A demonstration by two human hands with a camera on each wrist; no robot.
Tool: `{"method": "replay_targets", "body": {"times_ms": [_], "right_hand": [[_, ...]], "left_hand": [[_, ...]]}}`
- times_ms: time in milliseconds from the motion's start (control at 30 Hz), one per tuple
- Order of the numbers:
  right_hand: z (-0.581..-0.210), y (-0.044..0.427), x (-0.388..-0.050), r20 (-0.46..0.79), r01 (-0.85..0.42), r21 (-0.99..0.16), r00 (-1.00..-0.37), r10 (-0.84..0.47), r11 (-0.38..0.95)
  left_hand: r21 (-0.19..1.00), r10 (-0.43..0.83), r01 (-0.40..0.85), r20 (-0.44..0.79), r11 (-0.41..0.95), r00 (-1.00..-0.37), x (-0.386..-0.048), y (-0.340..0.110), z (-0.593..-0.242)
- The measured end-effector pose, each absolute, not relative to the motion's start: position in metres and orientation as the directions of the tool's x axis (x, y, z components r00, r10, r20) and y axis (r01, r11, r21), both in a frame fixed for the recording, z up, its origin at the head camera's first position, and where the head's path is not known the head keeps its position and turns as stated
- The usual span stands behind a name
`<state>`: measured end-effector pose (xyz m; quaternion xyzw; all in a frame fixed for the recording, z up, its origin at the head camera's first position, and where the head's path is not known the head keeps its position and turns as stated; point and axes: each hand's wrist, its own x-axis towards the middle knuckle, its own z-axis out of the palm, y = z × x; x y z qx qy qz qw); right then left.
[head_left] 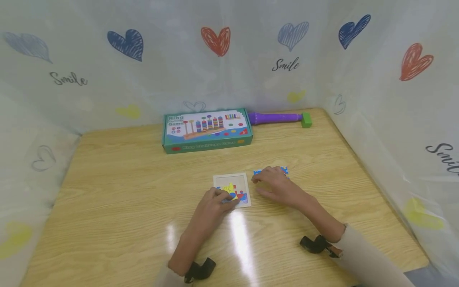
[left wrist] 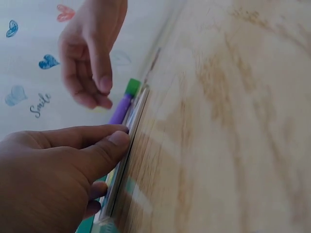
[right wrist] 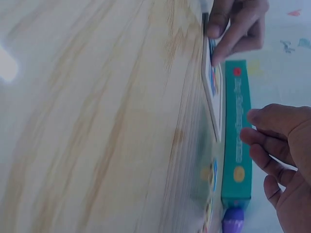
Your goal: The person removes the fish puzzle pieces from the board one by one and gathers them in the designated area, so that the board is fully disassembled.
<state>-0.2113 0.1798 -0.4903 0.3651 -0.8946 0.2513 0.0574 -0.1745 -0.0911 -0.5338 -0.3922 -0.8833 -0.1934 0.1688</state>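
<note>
by the desk's (head_left: 125, 175) far edge, the box (head_left: 208, 146) reads "ring challenge game" along its side, "ring" and "game" on its top (head_left: 206, 126) (the middle word blurs), "3+" at the top's near right corner; the sheet (head_left: 172, 75) around repeats "smile".

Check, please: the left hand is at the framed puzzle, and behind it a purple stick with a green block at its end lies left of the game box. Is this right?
Not quite: the purple stick lies right of the game box, as the head view shows. The green block is at the stick's end, and the left hand is at the framed puzzle, as you say.
</note>
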Motion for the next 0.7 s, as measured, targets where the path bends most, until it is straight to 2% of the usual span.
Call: {"method": "replay_targets", "body": {"times_ms": [300,467,700], "right_hand": [[-0.49,0.141,-0.222,0.182,-0.641,-0.469,-0.744,-0.643,0.608],[-0.491,0.131,-0.226,0.144,-0.634,-0.436,-0.749,-0.646,0.638],[-0.495,0.122,-0.229,0.176,-0.667,-0.387,-0.731,-0.659,0.637]], "left_hand": [[0.17,0.635,0.756,0.445,0.632,-0.631,-0.174,-0.091,-0.531],[0.158,0.637,0.773,0.479,0.614,-0.604,-0.175,-0.09,-0.533],[0.155,0.626,0.784,0.519,0.601,-0.583,-0.175,-0.09,-0.533]]}}
